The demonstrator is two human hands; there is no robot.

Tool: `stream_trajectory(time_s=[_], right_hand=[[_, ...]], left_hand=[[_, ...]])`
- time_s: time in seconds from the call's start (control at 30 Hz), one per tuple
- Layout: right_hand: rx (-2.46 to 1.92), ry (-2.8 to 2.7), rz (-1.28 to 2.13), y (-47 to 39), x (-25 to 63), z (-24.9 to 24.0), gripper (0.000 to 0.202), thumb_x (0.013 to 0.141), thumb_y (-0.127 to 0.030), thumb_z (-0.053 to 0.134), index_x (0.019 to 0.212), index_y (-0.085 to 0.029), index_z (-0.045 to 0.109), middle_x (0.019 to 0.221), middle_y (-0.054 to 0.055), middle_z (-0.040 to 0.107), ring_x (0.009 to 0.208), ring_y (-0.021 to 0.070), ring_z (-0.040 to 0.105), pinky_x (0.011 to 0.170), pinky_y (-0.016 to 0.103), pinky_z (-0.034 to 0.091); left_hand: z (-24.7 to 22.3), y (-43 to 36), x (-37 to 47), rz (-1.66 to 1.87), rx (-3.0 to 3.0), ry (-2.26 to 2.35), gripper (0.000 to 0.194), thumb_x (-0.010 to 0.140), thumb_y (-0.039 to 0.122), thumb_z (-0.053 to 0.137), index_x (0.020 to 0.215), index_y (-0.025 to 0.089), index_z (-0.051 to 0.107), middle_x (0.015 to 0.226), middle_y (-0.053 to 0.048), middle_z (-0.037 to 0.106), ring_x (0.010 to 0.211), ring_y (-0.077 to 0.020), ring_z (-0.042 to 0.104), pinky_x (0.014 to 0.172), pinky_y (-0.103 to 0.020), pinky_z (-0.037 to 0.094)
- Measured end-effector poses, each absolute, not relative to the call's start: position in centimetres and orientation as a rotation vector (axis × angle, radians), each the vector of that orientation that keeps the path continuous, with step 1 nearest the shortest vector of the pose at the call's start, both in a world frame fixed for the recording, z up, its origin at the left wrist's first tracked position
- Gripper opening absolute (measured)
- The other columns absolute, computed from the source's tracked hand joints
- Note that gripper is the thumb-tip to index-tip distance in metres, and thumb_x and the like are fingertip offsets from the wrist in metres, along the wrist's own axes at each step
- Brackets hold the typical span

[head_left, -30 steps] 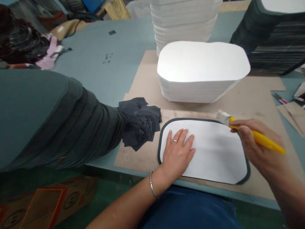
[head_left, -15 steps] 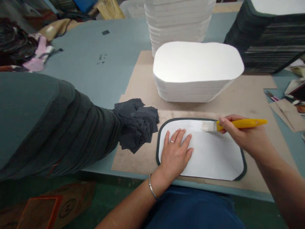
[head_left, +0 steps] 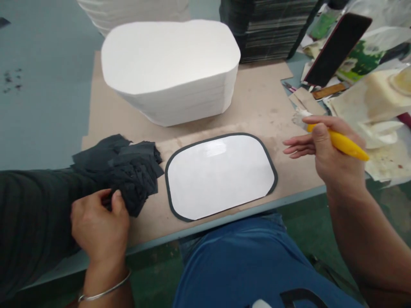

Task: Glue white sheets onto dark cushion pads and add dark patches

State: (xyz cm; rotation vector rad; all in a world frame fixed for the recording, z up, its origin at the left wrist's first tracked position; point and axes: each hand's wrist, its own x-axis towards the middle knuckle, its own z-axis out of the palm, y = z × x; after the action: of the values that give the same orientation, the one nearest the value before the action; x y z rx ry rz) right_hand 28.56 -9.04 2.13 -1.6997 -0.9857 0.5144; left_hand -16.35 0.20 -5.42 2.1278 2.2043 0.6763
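Observation:
In the head view, my left hand is at the near edge of a pile of dark fabric pieces, thumb and fingers pinched on the fabric; how many pieces they grip is hidden. My right hand holds a flat paintbrush by its yellow handle, bristles pointing left, out over the right side of the cardboard. Between both hands lies a white rounded panel with a dark border along its far side and ends. A shiny wet-looking patch shows near its far edge.
A stack of white rounded sheets stands behind the panel on the cardboard, with a dark stack farther back. Dark stacked fabric bulges at the left. A phone and a pale stained container are at the right.
The view has swung right. My left hand has left the panel and gone left to the fabric pile. My right hand has lifted the brush off the panel and carried it right.

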Motion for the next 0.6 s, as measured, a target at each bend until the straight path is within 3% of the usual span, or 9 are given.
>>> stream_trajectory(time_s=[0.1, 0.2, 0.3, 0.4, 0.5, 0.6], right_hand=[[-1.677, -0.984, 0.516, -9.2, 28.4, 1.7, 0.033, 0.102, -0.055, 0.057, 0.119, -0.028, 0.065, 0.085, 0.003, 0.078, 0.072, 0.0245, 0.076, 0.061, 0.040, 0.062], [-1.655, -0.974, 0.505, -9.5, 28.4, 1.6, 0.031, 0.102, -0.054, 0.057, 0.118, -0.028, 0.065, 0.086, 0.003, 0.077, 0.073, 0.0244, 0.076, 0.062, 0.040, 0.062], [-1.660, -0.960, 0.473, -10.1, 28.6, 1.2, 0.031, 0.102, -0.053, 0.055, 0.116, -0.027, 0.064, 0.085, 0.004, 0.076, 0.074, 0.0252, 0.076, 0.062, 0.040, 0.061], [-1.757, -1.065, 0.469, -11.2, 29.0, -0.2, 0.028, 0.103, -0.051, 0.054, 0.111, -0.025, 0.063, 0.087, 0.004, 0.074, 0.074, 0.0223, 0.074, 0.068, 0.038, 0.060], [-1.982, -1.350, 0.408, -12.5, 29.4, -2.1, 0.024, 0.099, -0.047, 0.059, 0.102, -0.024, 0.060, 0.088, 0.004, 0.071, 0.075, 0.0188, 0.070, 0.073, 0.033, 0.055], [-2.209, -1.516, 0.303, -13.2, 29.3, -3.7, 0.029, 0.089, -0.049, 0.065, 0.099, -0.024, 0.055, 0.088, 0.004, 0.068, 0.072, 0.0192, 0.066, 0.065, 0.030, 0.047]], left_hand=[[-5.6, 0.5, -16.7, 0.632, 2.135, 2.202, 0.012, 0.091, 0.034, 0.057, 0.082, 0.026, 0.058, 0.081, -0.002, 0.055, 0.095, -0.0312, 0.059, 0.085, -0.045, 0.049], [-5.6, 1.0, -17.2, 0.632, 2.161, 2.231, 0.014, 0.090, 0.035, 0.058, 0.080, 0.025, 0.058, 0.076, -0.001, 0.054, 0.087, -0.0290, 0.059, 0.081, -0.044, 0.050], [-5.6, 0.8, -17.2, 0.723, 2.197, 2.261, 0.010, 0.087, 0.031, 0.057, 0.092, 0.025, 0.064, 0.082, -0.003, 0.063, 0.089, -0.0302, 0.063, 0.086, -0.049, 0.054], [-5.4, -0.5, -15.9, 0.871, 2.244, 2.233, 0.024, 0.087, 0.027, 0.056, 0.107, 0.021, 0.068, 0.097, -0.007, 0.070, 0.095, -0.0290, 0.065, 0.091, -0.047, 0.055], [-5.3, -2.7, -13.9, 0.873, 2.205, 2.049, 0.021, 0.094, 0.032, 0.056, 0.102, 0.018, 0.070, 0.097, -0.008, 0.070, 0.089, -0.0242, 0.065, 0.083, -0.038, 0.055], [-5.7, -4.7, -12.1, 0.864, 2.019, 1.780, 0.019, 0.094, 0.030, 0.056, 0.096, 0.018, 0.070, 0.098, -0.008, 0.070, 0.093, -0.0215, 0.066, 0.082, -0.032, 0.054]])
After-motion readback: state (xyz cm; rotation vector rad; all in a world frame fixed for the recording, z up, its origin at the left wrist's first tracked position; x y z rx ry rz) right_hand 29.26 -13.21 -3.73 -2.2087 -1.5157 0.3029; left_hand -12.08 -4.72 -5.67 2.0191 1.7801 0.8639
